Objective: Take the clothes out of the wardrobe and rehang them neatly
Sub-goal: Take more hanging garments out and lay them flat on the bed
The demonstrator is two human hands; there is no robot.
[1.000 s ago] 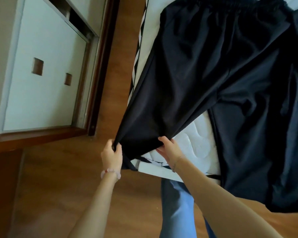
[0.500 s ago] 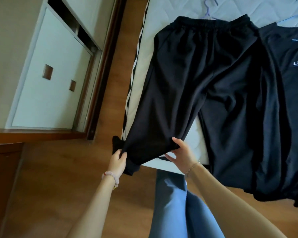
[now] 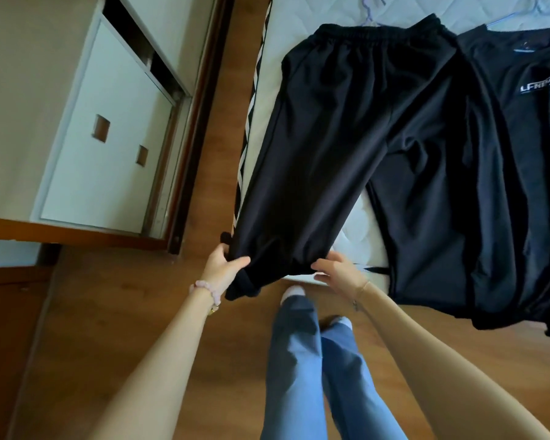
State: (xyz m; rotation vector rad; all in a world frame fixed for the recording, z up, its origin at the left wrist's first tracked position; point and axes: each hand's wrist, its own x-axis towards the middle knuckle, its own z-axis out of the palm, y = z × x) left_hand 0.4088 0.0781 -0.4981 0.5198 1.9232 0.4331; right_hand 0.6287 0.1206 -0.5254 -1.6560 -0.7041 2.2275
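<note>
I am gripping the cuff of the black trousers (image 3: 331, 138) with both hands: my left hand (image 3: 221, 268) is curling round its left edge, my right hand (image 3: 337, 271) pinching its right edge. The trousers are lying on the bed (image 3: 299, 20), waistband far, this leg reaching past the near edge. A black T-shirt (image 3: 521, 154) is lying just right.

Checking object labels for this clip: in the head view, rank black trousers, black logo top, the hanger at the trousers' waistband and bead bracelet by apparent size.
1. black trousers
2. black logo top, cut off by the frame edge
3. hanger and bead bracelet: unranked; only the hanger's hook shows, about the bracelet's size.
</note>
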